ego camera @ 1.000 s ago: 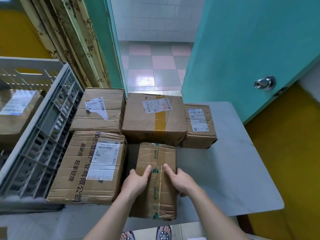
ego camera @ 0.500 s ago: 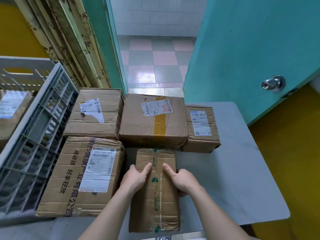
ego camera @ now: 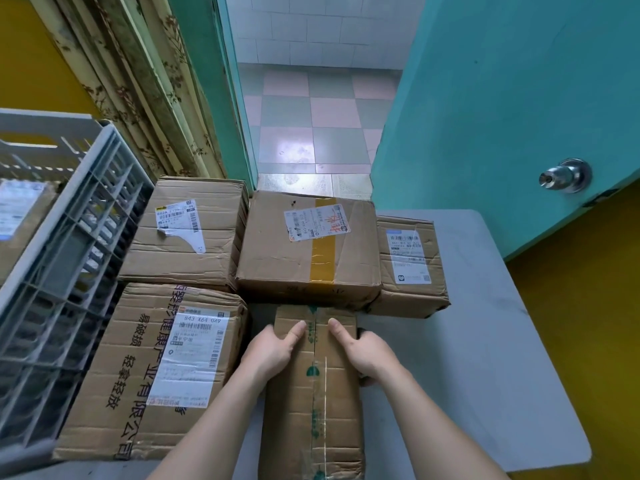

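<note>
A long narrow cardboard box [ego camera: 313,403] with clear tape and green marks lies on the grey table [ego camera: 485,341], its far end against a taped box [ego camera: 308,247]. My left hand [ego camera: 273,348] grips its left side, thumb laid on top. On the box's right side my right hand [ego camera: 367,351] holds it the same way, fingers curled down over the edge.
A large box with Chinese print [ego camera: 152,368] lies left of the narrow one. Behind stand a box with a torn label [ego camera: 187,233] and a small box [ego camera: 408,265]. A grey plastic crate [ego camera: 62,271] is at left. A teal door [ego camera: 502,109] with a knob [ego camera: 564,176] stands open at right.
Both hands have slid the narrow box forward until its far end meets the taped box. The view has tilted slightly.
</note>
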### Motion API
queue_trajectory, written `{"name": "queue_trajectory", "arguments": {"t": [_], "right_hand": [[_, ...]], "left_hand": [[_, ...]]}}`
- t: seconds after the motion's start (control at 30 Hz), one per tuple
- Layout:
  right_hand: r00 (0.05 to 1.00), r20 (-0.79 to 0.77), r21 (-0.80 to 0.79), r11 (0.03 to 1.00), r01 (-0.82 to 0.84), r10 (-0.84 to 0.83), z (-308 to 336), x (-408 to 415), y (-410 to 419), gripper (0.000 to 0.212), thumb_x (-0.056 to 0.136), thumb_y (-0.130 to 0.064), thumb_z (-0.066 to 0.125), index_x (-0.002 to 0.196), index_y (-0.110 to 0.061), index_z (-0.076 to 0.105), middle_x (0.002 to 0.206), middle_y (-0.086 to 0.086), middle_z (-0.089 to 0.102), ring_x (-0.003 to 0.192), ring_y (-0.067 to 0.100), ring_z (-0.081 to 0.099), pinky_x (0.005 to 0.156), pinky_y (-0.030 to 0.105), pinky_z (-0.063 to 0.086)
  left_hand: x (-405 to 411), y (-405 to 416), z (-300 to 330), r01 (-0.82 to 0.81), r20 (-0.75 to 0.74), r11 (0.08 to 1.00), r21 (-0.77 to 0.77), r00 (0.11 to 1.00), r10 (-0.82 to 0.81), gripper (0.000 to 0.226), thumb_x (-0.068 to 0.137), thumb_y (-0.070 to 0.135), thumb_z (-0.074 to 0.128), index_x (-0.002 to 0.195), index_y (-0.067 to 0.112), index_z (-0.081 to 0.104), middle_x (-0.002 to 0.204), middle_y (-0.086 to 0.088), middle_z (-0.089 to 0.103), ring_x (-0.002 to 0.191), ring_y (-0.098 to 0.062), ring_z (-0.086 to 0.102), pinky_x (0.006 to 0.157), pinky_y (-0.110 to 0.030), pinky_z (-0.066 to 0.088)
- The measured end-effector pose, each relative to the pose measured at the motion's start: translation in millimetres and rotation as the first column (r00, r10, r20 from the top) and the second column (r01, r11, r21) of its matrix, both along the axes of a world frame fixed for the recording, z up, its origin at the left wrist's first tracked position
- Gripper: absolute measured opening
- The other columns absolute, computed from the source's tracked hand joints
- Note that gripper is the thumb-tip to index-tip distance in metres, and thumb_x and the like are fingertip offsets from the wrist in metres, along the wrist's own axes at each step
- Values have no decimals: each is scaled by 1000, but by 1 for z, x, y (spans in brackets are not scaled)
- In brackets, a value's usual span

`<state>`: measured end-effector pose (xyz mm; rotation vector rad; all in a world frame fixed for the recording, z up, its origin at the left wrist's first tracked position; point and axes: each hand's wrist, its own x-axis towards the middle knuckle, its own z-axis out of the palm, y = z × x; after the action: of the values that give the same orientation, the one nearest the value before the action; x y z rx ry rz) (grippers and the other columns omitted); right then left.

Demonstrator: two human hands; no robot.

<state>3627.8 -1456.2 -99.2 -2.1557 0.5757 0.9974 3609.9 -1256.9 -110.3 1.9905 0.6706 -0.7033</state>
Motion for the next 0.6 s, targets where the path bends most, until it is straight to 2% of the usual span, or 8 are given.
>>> {"name": "queue_trajectory", "arguments": {"t": [0.1,0.23,0.3,0.37,0.5,0.6], "right_hand": [[999,-21,-5,999,-43,43,5,6,-4,106,63,-103,38,112,-12,59,105,6,68,88,26,70,71,44,66],[995,-96,10,1000,-5,6,13,18,-4,107,66,-103,29,116,-13,58,111,12,67,91,32,71,76,46,65],[996,-93,-10,1000,16,-17,11,20,1,118,62,-105,25,120,-10,64,117,15,69,97,35,70,80,49,64],[998,-65,-32,999,13,-15,6,21,4,125,57,-106,21,123,-9,66,122,15,69,102,35,68,83,50,63],[998,-53,-43,999,12,-14,6,20,6,121,59,-105,22,120,-10,65,119,15,69,98,35,69,78,50,65],[999,-40,-44,999,16,-17,9,17,7,119,67,-103,20,126,-10,64,126,14,68,108,35,66,90,50,61]], "left_hand": [[5,2,3,21,-27,999,-24,999,-22,78,86,75,56,136,14,56,128,-6,66,113,-23,63,102,-40,52],[21,1,13,33,-134,999,13,990,-31,95,92,81,32,146,4,49,144,-16,57,131,-31,55,109,-41,44],[25,-1,12,31,-155,999,35,988,-25,100,91,84,25,141,3,54,139,-16,60,126,-31,58,106,-40,44],[26,-2,5,33,-144,998,48,989,-25,100,88,87,25,132,5,62,125,-13,67,113,-27,63,103,-39,49],[25,-2,1,7,-137,999,32,991,-2,93,88,85,29,125,7,65,109,-7,67,102,-23,64,95,-37,50],[23,-1,7,-17,-131,1000,-1,991,17,93,88,85,31,126,7,65,109,-6,68,103,-22,64,98,-39,50]]}}
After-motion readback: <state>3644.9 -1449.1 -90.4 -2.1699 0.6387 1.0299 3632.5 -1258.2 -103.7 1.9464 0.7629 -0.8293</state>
